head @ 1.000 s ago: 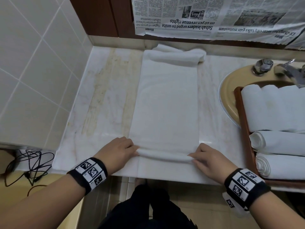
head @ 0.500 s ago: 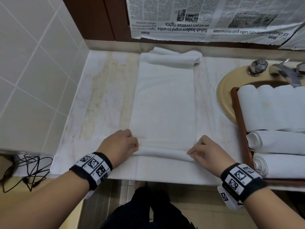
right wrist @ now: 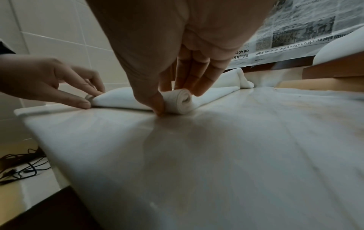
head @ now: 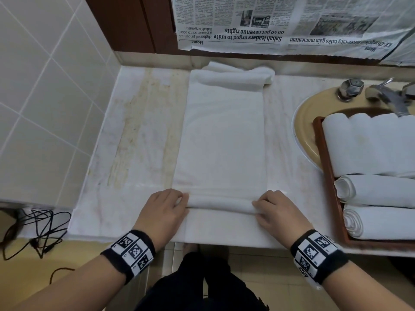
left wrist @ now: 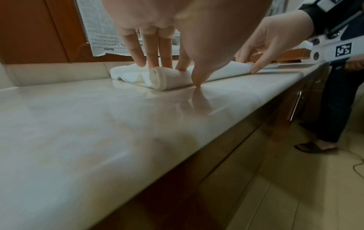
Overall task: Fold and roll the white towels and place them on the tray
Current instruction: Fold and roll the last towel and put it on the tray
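Looking down from the head view, I see the towel (head: 221, 140) spread lengthwise on the counter (head: 139, 131), its near end wound into a small roll (head: 221, 204) that lies crosswise just short of the counter's front edge. My left hand (head: 165, 212) has its grip on the left end of that roll: in the left wrist view the fingers (left wrist: 151, 51) come down on the far side of the coil and the thumb stands on the counter at its near side, so the roll sits between them. My right hand (head: 277, 212) has the same grip on the right end; the right wrist view shows its fingers (right wrist: 197, 74) curled over the top of the coil and the thumb pressed against the near side. Beyond the roll the towel lies flat toward the back of the counter, where its far end is bunched. To the right of the towel, the tray (head: 326, 171) rests over the sink (head: 305, 131) and carries rolled towels (head: 379, 190).
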{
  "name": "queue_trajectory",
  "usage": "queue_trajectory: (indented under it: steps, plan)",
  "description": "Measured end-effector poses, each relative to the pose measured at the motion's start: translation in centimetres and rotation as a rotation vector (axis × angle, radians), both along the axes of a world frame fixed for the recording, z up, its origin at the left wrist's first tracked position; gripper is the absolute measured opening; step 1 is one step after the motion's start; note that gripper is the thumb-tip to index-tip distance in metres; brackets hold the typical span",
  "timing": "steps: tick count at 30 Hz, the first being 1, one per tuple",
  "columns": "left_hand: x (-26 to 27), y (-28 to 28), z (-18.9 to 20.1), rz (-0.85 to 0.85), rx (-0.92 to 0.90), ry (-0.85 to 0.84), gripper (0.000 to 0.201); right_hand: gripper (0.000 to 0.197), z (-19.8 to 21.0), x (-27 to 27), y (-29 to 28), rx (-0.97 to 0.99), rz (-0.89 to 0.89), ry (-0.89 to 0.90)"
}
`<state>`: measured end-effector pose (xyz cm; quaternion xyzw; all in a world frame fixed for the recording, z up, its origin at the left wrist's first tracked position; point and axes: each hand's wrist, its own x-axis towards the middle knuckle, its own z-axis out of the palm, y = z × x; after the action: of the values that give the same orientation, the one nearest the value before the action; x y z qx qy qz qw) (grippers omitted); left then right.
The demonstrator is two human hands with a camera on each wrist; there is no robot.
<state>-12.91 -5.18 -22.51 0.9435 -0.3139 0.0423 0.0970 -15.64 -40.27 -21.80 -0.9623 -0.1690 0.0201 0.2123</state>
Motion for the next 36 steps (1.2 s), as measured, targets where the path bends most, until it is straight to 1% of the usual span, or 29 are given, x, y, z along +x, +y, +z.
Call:
queue_trajectory:
  steps: [3, 5, 7, 10, 13, 16, 18, 20, 21, 23, 26, 28, 30, 32, 33, 34, 35, 36]
  plan:
    - [1.0, 0.2, 0.0, -0.026, -0.001, -0.021, 0.03, 0.032, 0.1, 0.6, -0.2, 0.013, 0.004, 0.015]
    - [1.6, 0.4, -0.2, -0.051, -0.018, -0.025, 0.029, 0.034, 0.3, 1.0, -0.4, 0.032, -0.006, 0.052]
    - [2.2, 0.6, -0.1, -0.058, -0.038, 0.0, 0.029, 0.033, 0.3, 1.5, -0.8, 0.068, -0.023, 0.115]
    - [3.2, 1.0, 0.7, -0.011, -0.032, 0.1, 0.038, 0.029, 0.4, 2.3, -1.4, 0.095, -0.054, 0.249]
    - [4.4, 1.0, 1.3, 0.016, -0.01, 0.21, 0.041, 0.03, 0.5, 2.9, -1.8, 0.07, -0.064, 0.33]
    - [5.6, 0.9, 1.8, 0.038, -0.016, 0.305, 0.038, 0.026, 1.5, 3.9, -1.9, 0.035, -0.074, 0.403]
    - [6.4, 0.7, 2.4, 0.065, 0.013, 0.404, 0.035, 0.021, 2.3, 4.6, -1.9, 0.016, -0.084, 0.467]
    - [7.4, 0.4, 3.4, 0.096, 0.074, 0.515, 0.033, 0.016, 3.1, 5.2, -2.0, 0.058, -0.137, 0.516]
    - [7.9, 0.1, 4.0, 0.113, 0.1, 0.552, 0.033, 0.017, 3.3, 5.4, -2.0, 0.101, -0.177, 0.538]
    - [8.8, -0.3, 4.8, 0.174, 0.137, 0.603, 0.032, 0.022, 3.5, 5.9, -1.9, 0.154, -0.221, 0.561]
    - [9.5, -0.9, 5.5, 0.311, 0.131, 0.649, 0.027, 0.018, 3.8, 6.2, -1.5, 0.145, -0.212, 0.58]
    - [9.5, -1.2, 5.7, 0.375, 0.076, 0.644, 0.023, 0.016, 3.6, 6.2, -1.5, 0.142, -0.212, 0.556]
    - [9.0, -1.6, 5.7, 0.39, 0.038, 0.608, 0.016, 0.016, 3.3, 5.8, -1.5, 0.096, -0.203, 0.478]
    - [8.0, -2.2, 5.1, 0.364, 0.008, 0.509, 0.008, 0.004, 2.8, 5.1, -1.3, 0.04, -0.211, 0.374]
    - [7.4, -2.4, 4.7, 0.338, -0.009, 0.432, 0.004, 0.006, 2.4, 4.8, -1.2, 0.008, -0.199, 0.305]
    - [6.8, -2.5, 4.3, 0.303, -0.017, 0.336, 0.003, 0.017, 1.7, 4.4, -1.0, -0.01, -0.185, 0.253]
    - [6.2, -2.5, 3.7, 0.266, -0.007, 0.257, 0.008, 0.024, 1.4, 3.9, -0.8, -0.023, -0.183, 0.234]
    - [5.6, -2.6, 3.3, 0.233, 0.009, 0.198, 0.014, 0.025, 1.2, 3.6, -0.4, -0.017, -0.188, 0.214]
